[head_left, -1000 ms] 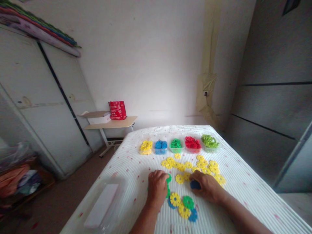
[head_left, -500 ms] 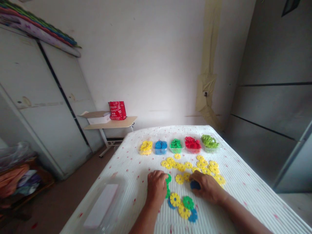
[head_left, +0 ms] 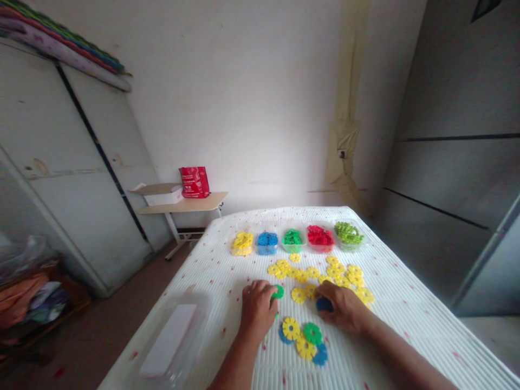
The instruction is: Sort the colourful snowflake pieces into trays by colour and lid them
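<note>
My left hand (head_left: 257,310) is curled on the white quilted cover, its fingers closed on a green notched plastic disc (head_left: 278,292). A bit of green also shows below its thumb; the rest is behind the hand. To the right, my right hand (head_left: 344,307) has its fingers closed around a dark blue disc (head_left: 324,304), part of which is hidden under the fingers. Loose yellow discs (head_left: 298,295) lie just beyond it. Nearer me, between my forearms, overlap a yellow disc (head_left: 291,328), a green disc (head_left: 312,333) and a blue disc (head_left: 320,355), among others.
Clear tubs stand in a row at the back: yellow (head_left: 242,244), blue (head_left: 267,243), green (head_left: 292,241), red (head_left: 320,238) and light green pieces (head_left: 349,236). A clear plastic box (head_left: 174,336) with a white card lies at left. Behind is a side table (head_left: 203,201) with a red bag (head_left: 194,182).
My left hand has shifted slightly left, and less green shows beside its thumb. My right hand stays nearly in place with the blue disc. The whole view has tilted a little.
</note>
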The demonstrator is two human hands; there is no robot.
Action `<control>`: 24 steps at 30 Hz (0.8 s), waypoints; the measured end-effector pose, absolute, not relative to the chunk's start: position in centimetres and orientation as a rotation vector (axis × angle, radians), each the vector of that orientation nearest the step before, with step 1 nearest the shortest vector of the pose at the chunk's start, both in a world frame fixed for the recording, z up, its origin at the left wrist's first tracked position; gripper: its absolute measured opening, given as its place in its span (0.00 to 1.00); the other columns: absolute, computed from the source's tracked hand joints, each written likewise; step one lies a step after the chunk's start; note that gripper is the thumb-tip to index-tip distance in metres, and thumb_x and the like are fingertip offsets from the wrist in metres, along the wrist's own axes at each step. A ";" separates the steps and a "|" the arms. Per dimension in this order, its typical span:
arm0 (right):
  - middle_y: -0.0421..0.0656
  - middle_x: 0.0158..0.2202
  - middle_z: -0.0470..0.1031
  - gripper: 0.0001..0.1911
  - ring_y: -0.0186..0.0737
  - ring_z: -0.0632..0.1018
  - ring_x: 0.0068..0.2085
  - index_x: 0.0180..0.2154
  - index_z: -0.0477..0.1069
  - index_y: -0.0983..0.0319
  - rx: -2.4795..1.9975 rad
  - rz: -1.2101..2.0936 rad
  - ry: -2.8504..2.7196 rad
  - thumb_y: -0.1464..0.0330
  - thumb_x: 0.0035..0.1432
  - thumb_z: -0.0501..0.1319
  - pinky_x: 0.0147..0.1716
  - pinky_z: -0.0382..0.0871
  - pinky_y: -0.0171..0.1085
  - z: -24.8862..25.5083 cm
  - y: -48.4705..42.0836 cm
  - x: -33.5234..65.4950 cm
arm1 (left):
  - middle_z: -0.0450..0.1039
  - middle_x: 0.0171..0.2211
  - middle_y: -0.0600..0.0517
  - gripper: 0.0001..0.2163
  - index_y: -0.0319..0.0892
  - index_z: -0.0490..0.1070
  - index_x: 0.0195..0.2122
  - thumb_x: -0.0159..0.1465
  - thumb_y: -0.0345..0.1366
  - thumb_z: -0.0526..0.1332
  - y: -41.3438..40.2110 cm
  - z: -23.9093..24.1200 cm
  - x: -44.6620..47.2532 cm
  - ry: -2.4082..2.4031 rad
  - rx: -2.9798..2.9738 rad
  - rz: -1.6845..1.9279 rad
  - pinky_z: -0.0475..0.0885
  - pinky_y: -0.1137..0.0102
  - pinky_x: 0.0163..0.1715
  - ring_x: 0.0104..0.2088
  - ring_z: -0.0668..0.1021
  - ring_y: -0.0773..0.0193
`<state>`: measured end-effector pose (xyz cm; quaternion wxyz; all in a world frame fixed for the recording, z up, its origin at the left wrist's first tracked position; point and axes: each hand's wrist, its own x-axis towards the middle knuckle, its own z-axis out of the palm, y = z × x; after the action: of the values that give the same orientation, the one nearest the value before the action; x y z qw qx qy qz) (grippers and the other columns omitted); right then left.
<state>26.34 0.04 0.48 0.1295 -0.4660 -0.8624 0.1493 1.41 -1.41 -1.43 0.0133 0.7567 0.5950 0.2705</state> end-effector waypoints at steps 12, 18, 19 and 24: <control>0.43 0.40 0.71 0.18 0.39 0.74 0.39 0.43 0.68 0.59 -1.377 0.448 -2.500 0.66 0.47 0.58 0.37 0.63 0.33 0.6 0.0 26.3 | 0.69 0.47 0.54 0.10 0.50 0.77 0.28 0.43 0.33 0.68 -2.5 -0.4 0.9 1.363 2.296 0.655 0.56 0.60 0.54 0.52 0.67 0.56; 0.43 0.40 0.72 0.18 0.40 0.74 0.39 0.43 0.69 0.60 -1.401 0.454 -2.490 0.67 0.46 0.58 0.38 0.63 0.34 1.0 -0.2 26.1 | 0.66 0.51 0.54 0.19 0.55 0.75 0.36 0.41 0.35 0.69 -3.1 -0.5 1.6 1.386 2.324 0.534 0.43 0.50 0.59 0.55 0.63 0.53; 0.43 0.40 0.72 0.18 0.40 0.74 0.39 0.43 0.69 0.60 -1.402 0.457 -2.490 0.67 0.46 0.58 0.38 0.63 0.34 1.0 -0.2 26.1 | 0.67 0.50 0.54 0.17 0.55 0.75 0.36 0.43 0.34 0.67 -3.2 -0.6 1.8 1.401 2.339 0.575 0.45 0.52 0.59 0.54 0.64 0.54; 0.43 0.40 0.72 0.18 0.39 0.74 0.38 0.43 0.69 0.59 -1.413 0.459 -2.487 0.67 0.46 0.58 0.38 0.63 0.34 1.0 -0.2 26.1 | 0.70 0.45 0.54 0.13 0.53 0.75 0.35 0.48 0.31 0.63 -2.8 -0.9 2.0 1.498 2.388 0.768 0.53 0.55 0.56 0.51 0.67 0.57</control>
<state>26.07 -0.19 1.00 0.1219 -0.4841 -0.8521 0.1574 2.01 -2.78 -0.93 0.1099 0.8124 0.5095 0.2615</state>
